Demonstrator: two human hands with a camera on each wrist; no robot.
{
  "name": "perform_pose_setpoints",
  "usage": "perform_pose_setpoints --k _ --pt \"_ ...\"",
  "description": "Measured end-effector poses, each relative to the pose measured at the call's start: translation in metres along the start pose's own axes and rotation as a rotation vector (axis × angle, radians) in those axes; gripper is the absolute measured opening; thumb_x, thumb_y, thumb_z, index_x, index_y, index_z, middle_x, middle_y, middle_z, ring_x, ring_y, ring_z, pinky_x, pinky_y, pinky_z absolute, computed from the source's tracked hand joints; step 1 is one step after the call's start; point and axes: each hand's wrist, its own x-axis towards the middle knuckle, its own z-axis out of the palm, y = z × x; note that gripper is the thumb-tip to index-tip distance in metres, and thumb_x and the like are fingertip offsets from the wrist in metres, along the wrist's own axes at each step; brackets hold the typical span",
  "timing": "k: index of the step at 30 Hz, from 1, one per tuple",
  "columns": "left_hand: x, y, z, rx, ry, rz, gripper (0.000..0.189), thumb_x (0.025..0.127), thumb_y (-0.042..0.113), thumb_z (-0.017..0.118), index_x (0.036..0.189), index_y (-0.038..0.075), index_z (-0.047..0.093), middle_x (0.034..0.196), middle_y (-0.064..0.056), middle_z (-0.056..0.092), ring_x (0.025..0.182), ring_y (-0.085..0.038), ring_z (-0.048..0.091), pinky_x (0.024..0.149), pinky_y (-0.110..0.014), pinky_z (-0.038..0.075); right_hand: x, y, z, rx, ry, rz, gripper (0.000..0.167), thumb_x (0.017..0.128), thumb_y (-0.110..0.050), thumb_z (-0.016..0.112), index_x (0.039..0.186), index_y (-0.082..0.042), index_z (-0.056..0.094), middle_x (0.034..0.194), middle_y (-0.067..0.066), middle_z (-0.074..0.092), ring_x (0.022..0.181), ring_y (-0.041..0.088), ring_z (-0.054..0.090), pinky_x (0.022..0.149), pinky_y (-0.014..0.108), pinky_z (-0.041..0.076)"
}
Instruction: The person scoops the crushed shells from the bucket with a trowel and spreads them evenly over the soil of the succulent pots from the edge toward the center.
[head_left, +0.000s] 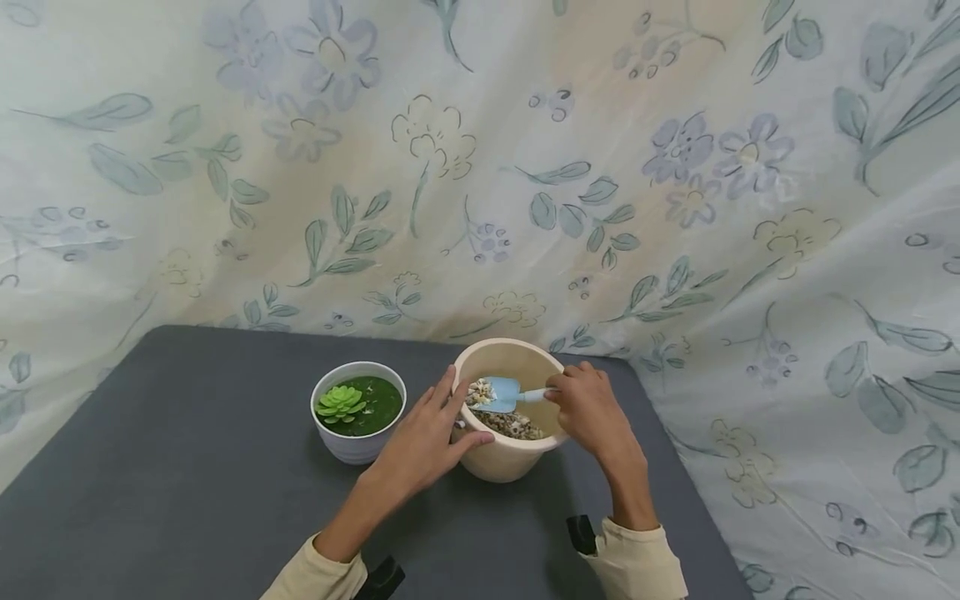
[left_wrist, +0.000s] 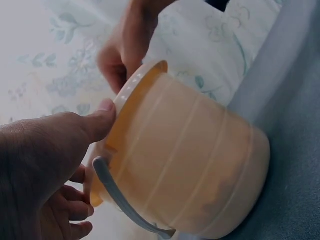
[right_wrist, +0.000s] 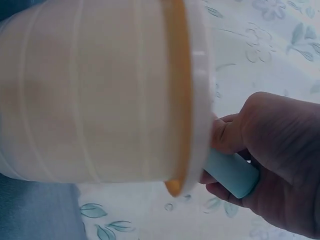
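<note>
A cream plastic bucket (head_left: 495, 467) stands on the table with a layer of small mixed pebbles (head_left: 510, 425) inside. My left hand (head_left: 423, 437) holds its rim at the left, the thumb on the near edge. In the left wrist view the bucket's grey handle (left_wrist: 120, 197) hangs down beside that hand. My right hand (head_left: 592, 408) grips the handle of a light blue hand trowel (head_left: 504, 395) at the bucket's right rim. The trowel's blade is inside the bucket opening, above the pebbles, and carries whitish pebbles. In the right wrist view the bucket wall hides the blade.
Left of the bucket stands a white bowl (head_left: 352, 450) with dark green contents and a bright green succulent (head_left: 341, 403). The dark grey table (head_left: 187, 467) ends against a hanging floral cloth (head_left: 450, 208) behind and at the right.
</note>
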Motion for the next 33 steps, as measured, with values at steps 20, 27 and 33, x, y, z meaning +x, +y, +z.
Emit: perform_pose_setpoints --k 20,27,33 --pt "-0.004 -0.016 -0.015 0.004 0.043 0.075 0.089 0.1 0.053 0.066 0.162 -0.002 0.033 0.171 -0.025 0.027 0.16 -0.04 0.029 0.131 -0.061 0.024 -0.027 -0.009 -0.052 0.025 0.099 0.109 0.012 0.094 -0.004 0.074 0.105 -0.003 0.081 0.091 0.012 0.074 0.082 0.027 0.053 0.076 0.047 0.041" --pt "-0.018 -0.032 -0.032 0.028 0.099 0.052 0.09 0.098 0.051 0.068 0.163 -0.001 0.032 0.171 -0.024 0.027 0.159 -0.042 0.03 0.129 -0.065 0.024 -0.031 -0.019 -0.061 0.042 0.128 0.097 0.012 0.094 -0.003 0.075 0.105 -0.003 0.081 0.092 0.011 0.075 0.087 0.029 0.056 0.081 0.051 0.041" --pt "-0.033 -0.045 -0.049 0.07 0.138 0.031 0.09 0.096 0.049 0.071 0.162 -0.002 0.034 0.17 -0.025 0.031 0.157 -0.044 0.034 0.127 -0.068 0.026 -0.029 -0.028 -0.062 0.056 0.175 0.007 0.011 0.093 -0.003 0.076 0.103 -0.003 0.081 0.089 0.009 0.075 0.083 0.025 0.055 0.076 0.043 0.042"
